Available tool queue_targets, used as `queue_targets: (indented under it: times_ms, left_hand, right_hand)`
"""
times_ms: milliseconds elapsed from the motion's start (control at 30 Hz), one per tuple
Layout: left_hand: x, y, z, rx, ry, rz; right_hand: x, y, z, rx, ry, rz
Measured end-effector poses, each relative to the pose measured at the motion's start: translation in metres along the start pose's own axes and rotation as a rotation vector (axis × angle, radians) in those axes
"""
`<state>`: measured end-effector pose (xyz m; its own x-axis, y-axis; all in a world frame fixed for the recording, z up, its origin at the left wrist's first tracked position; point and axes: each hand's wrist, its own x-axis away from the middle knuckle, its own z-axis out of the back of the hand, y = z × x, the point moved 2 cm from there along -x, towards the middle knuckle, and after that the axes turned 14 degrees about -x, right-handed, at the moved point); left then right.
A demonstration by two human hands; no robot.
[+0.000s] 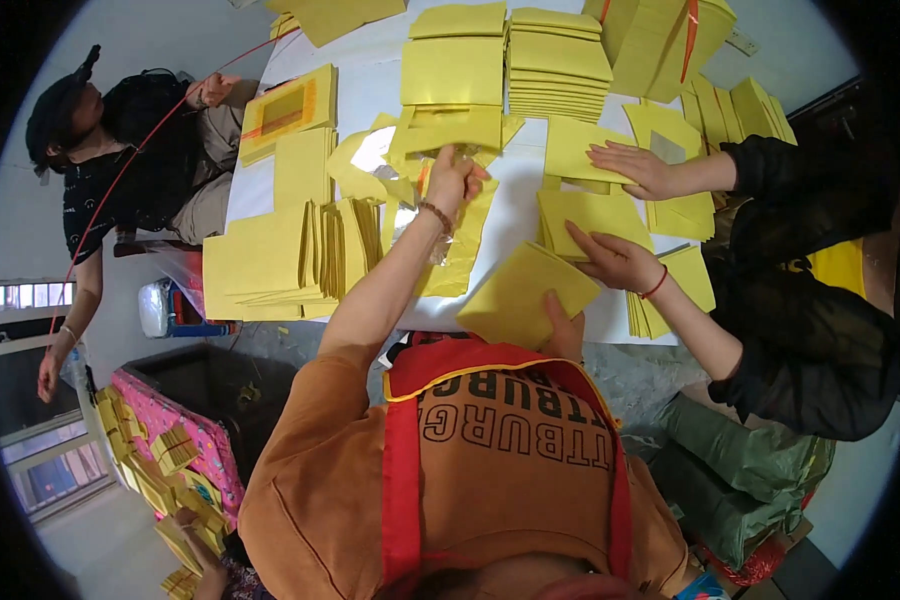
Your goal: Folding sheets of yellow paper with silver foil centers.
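Observation:
My left hand (453, 186), with a beaded bracelet at its wrist, reaches to the middle of the table. Its fingers are closed at the near edge of a yellow paper packet (452, 130). Under that arm lies crumpled yellow paper with clear, shiny plastic wrap (375, 150). Close to my body, my right hand (564, 328) grips a tilted yellow paper stack (523, 292), thumb on top and the other fingers hidden beneath. At the right, a co-worker's hands (635, 170) rest on other yellow paper pieces (595, 222).
Tall yellow stacks (560, 65) stand at the table's far side. More stacks (260, 255) fill its left part. Another person (120, 150) sits at the left. A red cord (125, 165) runs past that person. Dark green bags (740, 450) lie on the floor at the right.

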<state>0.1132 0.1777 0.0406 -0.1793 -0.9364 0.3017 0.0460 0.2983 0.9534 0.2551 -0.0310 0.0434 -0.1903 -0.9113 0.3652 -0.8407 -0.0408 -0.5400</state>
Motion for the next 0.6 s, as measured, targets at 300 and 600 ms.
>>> queue_targets:
  times_ms: [300,600]
  left_hand:
    - [-0.108,0.083,0.029,-1.466,0.482,-0.537]
    - [-0.165,0.051,0.056,-1.562,-0.046,-0.408]
  right_hand:
    - [-0.058,0.015,-0.049,-0.041,0.026,-0.143]
    - [-0.140,0.026,-0.098,-0.294,0.043,-0.073]
